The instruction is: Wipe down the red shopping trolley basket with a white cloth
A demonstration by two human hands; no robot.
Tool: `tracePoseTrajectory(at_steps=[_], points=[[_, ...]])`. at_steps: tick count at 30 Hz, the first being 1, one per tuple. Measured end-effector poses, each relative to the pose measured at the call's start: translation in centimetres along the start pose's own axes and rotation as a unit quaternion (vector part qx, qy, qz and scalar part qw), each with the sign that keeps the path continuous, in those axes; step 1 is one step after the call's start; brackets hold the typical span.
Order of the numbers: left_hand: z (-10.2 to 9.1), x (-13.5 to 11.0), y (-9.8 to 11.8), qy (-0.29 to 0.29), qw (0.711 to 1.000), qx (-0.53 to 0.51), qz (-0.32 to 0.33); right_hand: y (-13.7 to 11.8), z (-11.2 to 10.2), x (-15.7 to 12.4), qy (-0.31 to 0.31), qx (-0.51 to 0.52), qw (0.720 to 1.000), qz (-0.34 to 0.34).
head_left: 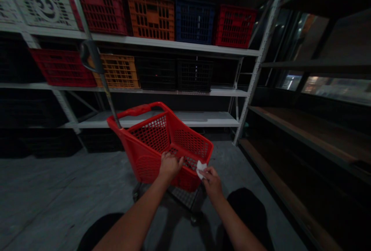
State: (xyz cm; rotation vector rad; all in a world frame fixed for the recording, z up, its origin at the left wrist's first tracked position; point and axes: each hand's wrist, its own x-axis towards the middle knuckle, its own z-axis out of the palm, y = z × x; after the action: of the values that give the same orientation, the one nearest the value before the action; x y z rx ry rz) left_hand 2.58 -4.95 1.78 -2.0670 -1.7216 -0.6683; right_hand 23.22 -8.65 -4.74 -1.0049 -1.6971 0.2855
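A small red plastic shopping cart (135, 146) with mesh sides stands on the floor in front of me. My left hand (170, 164) grips its near upper rim, with the fingers over the edge and the thumb along it. At the cart's right front corner, my right hand (213, 181) pinches a crumpled white tissue (201, 168) against the rim. Part of the tissue is hidden behind the fingers. The cart's basket shows only its red mesh floor.
A metal pole with a dark grip (97, 59) rises at the cart's handle end. Behind, a white metal rack (174, 45) carries coloured plastic crates, including an orange crate (152, 16). Brown shelving (290, 129) runs along the right. Dark-clothed knees flank my arms.
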Motion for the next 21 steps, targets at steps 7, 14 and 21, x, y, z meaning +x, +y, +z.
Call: tracePoseTrajectory(at_steps=[7,14,21], points=[[0.1,0.0,0.2,-0.003,1.000,-0.006,-0.001,0.6,0.2,1.8,0.074,-0.039,0.996,0.030],[0.5,-0.4,-1.4,-0.022,0.999,-0.041,0.013,-0.4,0.9,0.2,-0.045,-0.011,0.997,-0.067],[0.3,-0.5,-2.3,-0.035,0.997,-0.057,0.027,2.3,-0.1,4.3,0.024,-0.048,0.998,-0.014]])
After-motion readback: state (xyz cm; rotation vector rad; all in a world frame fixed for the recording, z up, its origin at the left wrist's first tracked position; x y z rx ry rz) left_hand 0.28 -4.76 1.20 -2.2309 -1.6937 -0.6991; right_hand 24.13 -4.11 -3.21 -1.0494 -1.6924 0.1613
